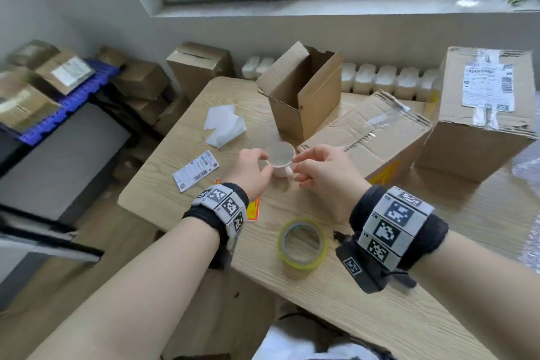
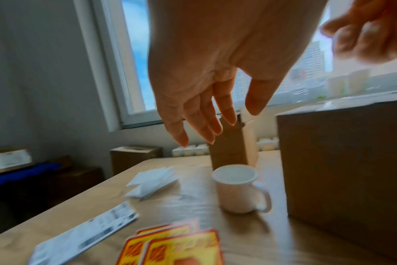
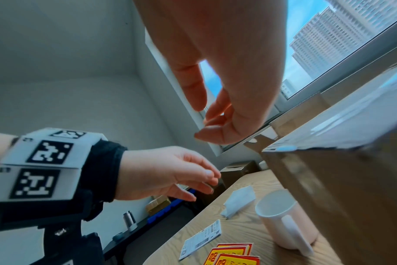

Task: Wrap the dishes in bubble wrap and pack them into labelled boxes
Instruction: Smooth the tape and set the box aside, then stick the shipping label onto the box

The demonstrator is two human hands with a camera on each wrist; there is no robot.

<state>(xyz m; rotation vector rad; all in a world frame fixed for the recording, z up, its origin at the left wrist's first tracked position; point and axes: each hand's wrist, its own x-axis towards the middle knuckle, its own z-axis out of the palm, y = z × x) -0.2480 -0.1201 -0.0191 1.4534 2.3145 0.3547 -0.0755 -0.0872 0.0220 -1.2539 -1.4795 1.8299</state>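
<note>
One white mug [image 1: 281, 158] stands upright at the counter [image 1: 365, 286] centre, handle at 5 o'clock. Left hand [image 1: 252, 168] and right hand [image 1: 319, 166] hover over it, fingers loose, holding nothing. Three boxes: one open box [image 1: 301, 90] at 12 o'clock, two taped. One tape roll [image 1: 302, 242] at 6 o'clock. One printed label [image 1: 195, 171] at 9 o'clock, text unreadable. Red-yellow stickers [image 2: 172, 249], count unclear.
</note>
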